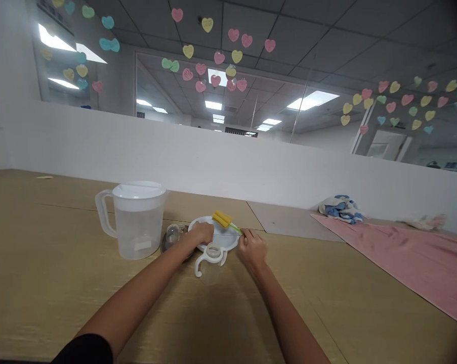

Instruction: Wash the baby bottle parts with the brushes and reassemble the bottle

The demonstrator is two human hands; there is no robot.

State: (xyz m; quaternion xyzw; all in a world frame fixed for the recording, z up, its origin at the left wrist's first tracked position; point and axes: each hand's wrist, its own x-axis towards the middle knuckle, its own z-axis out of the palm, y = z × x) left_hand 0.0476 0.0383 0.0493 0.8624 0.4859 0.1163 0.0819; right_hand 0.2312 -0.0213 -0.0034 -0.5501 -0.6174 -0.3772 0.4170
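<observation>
Right hand (253,250) grips sponge bottle brush (222,219); left hand (203,232) curls at plate (232,242), hold unclear; handled baby bottle (212,264) nearer, pitcher (139,230) leftward.

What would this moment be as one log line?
right hand: holds sponge brush | left hand: at white plate | bottle: in front of plate

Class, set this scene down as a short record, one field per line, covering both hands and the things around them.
Right hand: grips the green handle of a yellow-headed brush
Left hand: at the left part of a white dish; whether it holds anything is unclear
Brush head: above the dish in the picture; contact unclear
Near side of dish: clear bottle with white handles
Left of dish: dark bowl, then translucent pitcher, upright
Far right: pink cloth
</observation>
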